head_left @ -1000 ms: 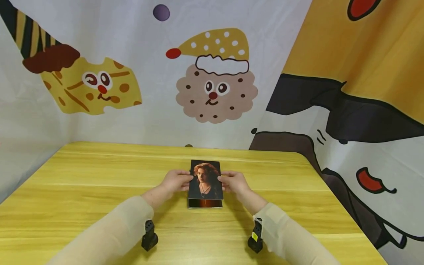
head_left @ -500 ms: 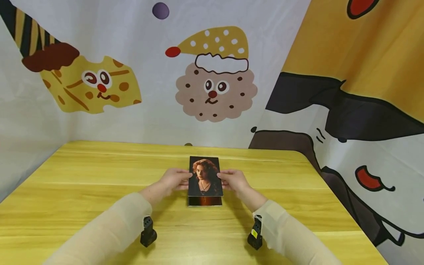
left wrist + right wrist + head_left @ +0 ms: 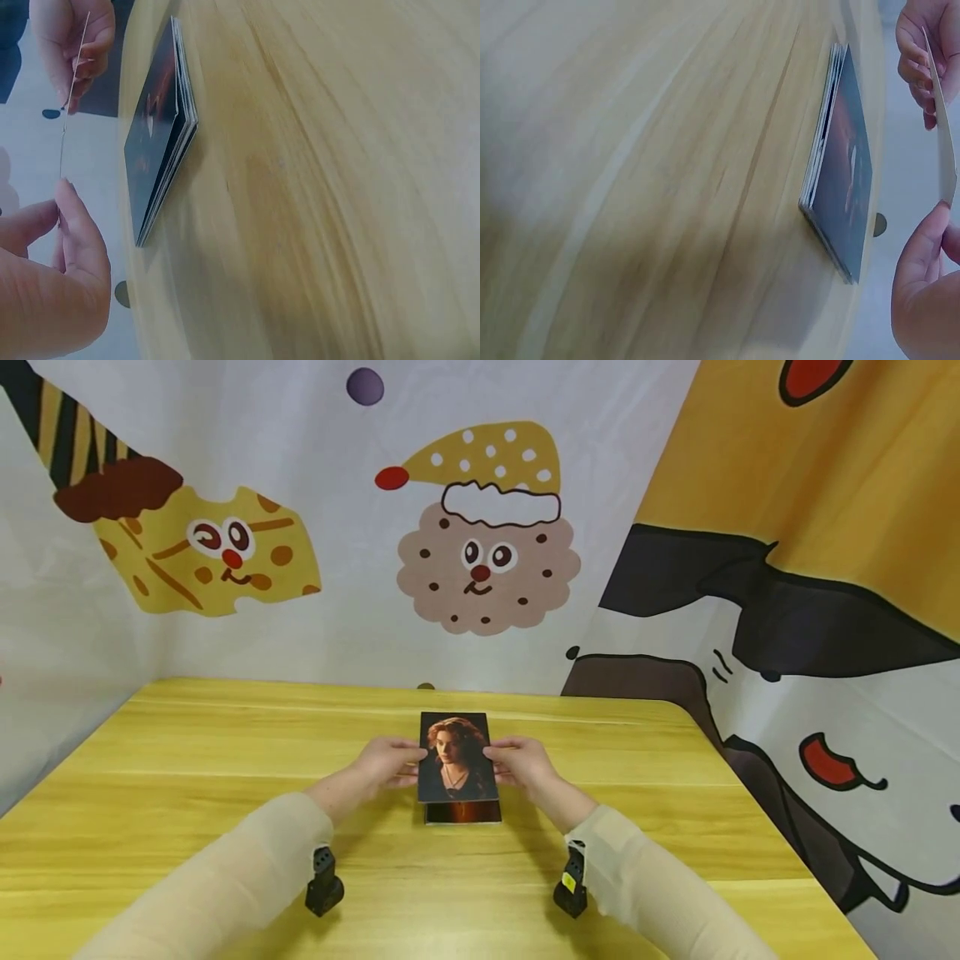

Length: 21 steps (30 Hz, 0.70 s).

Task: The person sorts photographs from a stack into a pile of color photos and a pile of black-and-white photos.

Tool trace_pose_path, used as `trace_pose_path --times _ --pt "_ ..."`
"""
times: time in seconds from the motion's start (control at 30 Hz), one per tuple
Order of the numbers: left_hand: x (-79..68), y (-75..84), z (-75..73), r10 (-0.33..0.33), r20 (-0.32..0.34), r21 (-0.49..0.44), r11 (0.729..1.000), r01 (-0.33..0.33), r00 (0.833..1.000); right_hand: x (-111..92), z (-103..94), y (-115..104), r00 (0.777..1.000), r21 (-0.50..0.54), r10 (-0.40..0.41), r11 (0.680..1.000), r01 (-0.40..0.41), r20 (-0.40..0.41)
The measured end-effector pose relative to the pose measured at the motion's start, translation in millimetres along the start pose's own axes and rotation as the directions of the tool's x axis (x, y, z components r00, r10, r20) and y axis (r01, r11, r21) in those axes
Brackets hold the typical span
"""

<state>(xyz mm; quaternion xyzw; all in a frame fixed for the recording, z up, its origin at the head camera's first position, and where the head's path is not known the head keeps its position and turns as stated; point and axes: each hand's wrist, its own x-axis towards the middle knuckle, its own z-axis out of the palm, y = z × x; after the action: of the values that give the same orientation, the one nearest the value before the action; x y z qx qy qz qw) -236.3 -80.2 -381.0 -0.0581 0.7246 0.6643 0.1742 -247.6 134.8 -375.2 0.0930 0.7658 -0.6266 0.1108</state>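
Note:
A photo card (image 3: 456, 768) with a dark portrait print is held up between both hands in the head view. My left hand (image 3: 386, 763) pinches its left edge between thumb and fingers; my right hand (image 3: 522, 763) pinches the right edge the same way. Beneath it, a stack of similar cards (image 3: 462, 812) lies on the table, mostly covered from above. In the left wrist view the held card (image 3: 63, 146) appears nearly edge-on, apart from the stack (image 3: 154, 135). The right wrist view also shows several layers in the stack (image 3: 840, 169).
A wood-grain table (image 3: 225, 752) spreads around the stack. Behind it hangs a white curtain (image 3: 345, 643) printed with cartoon figures. Black wrist cameras (image 3: 325, 883) hang under both sleeves.
Both hands have shifted slightly left and a little up in the head view, carrying the card along. The stack beneath stays at nearly the same spot.

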Motion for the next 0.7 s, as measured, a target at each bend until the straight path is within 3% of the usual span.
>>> trace_pose_path --times 0.7 --pt "-18.2 2.6 -42.6 -0.006 -0.077 0.091 0.996 0.013 0.997 -2.0 43.6 -13.7 0.997 0.039 -0.023 0.999 0.020 0.076"
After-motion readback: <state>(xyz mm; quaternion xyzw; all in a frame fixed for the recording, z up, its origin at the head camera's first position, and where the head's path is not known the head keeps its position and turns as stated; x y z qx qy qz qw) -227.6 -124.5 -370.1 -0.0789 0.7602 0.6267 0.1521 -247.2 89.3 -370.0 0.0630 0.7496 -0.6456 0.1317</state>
